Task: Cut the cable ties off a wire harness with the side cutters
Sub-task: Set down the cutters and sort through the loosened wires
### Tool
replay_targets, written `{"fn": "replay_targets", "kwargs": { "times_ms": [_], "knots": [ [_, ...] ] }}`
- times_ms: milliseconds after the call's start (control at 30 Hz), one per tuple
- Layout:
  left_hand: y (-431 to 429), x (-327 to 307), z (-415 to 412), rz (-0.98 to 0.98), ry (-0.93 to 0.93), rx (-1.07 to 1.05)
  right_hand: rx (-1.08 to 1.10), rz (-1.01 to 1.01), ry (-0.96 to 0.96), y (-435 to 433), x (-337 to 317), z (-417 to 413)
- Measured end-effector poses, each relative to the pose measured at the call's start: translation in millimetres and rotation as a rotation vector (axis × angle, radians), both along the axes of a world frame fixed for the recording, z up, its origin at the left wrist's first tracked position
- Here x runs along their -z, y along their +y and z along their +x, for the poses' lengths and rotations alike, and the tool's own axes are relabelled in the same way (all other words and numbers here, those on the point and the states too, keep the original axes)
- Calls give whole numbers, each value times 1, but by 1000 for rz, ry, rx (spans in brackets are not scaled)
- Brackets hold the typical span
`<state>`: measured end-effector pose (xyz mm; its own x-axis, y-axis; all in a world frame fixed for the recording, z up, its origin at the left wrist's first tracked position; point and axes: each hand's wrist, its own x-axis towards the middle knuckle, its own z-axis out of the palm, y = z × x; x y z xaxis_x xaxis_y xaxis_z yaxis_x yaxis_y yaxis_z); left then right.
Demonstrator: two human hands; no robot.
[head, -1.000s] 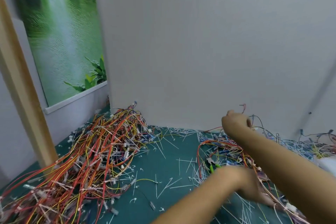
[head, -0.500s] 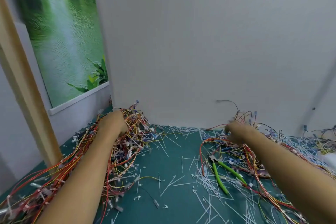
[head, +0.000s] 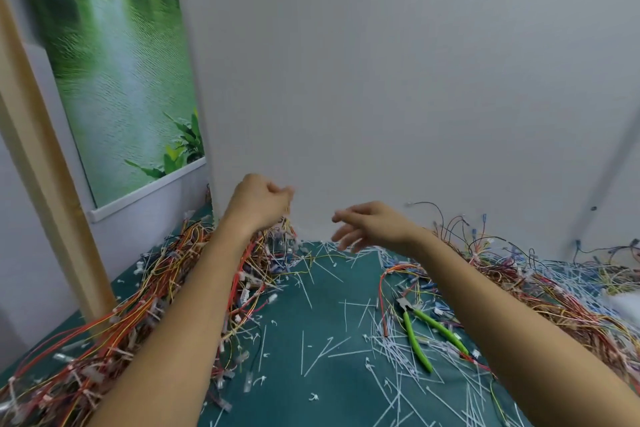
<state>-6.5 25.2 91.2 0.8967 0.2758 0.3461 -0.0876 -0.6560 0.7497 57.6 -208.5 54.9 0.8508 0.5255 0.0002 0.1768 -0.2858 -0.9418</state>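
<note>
While our left hand [head: 258,201] clutches harness wires [head: 273,246] above the left heap [head: 138,288], our right hand [head: 367,222] hovers loose-fingered, holding nothing. Green-handled side cutters [head: 412,333] lie on the mat [head: 287,333], apart from both hands.

A harness-assembly workbench: green mat [head: 311,350] heaped with wire harnesses [head: 138,305]; cut ties [head: 391,343] scattered.

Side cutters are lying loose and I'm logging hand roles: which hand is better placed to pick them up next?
Right, probably. The right hand is open and empty, and the side cutters lie on the mat beside its forearm. The left hand grips harness wires over the left pile.
</note>
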Motion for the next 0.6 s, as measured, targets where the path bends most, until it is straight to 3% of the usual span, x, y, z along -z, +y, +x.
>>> {"fn": "replay_targets", "kwargs": {
  "times_ms": [67, 200, 367, 467, 533, 600],
  "knots": [
    [-15, 0, -5, -140, 12, 112, -6, 159, 114, 19, -7, -6],
    [-40, 14, -16, -153, 125, 343, 7, 304, 260, 49, -8, -12],
    [-47, 39, -21, -330, 243, 572, 178, 258, 360, 61, 4, -11],
    [-31, 50, -13, -501, 218, 410, 248, 226, 327, 64, 13, -10],
    [-18, 61, -1, -354, 85, 131, 279, 209, 310, 65, 17, -9],
    [-5, 74, 9, -58, -8, -28, 270, 209, 326, 64, 17, -6]
  ]
}}
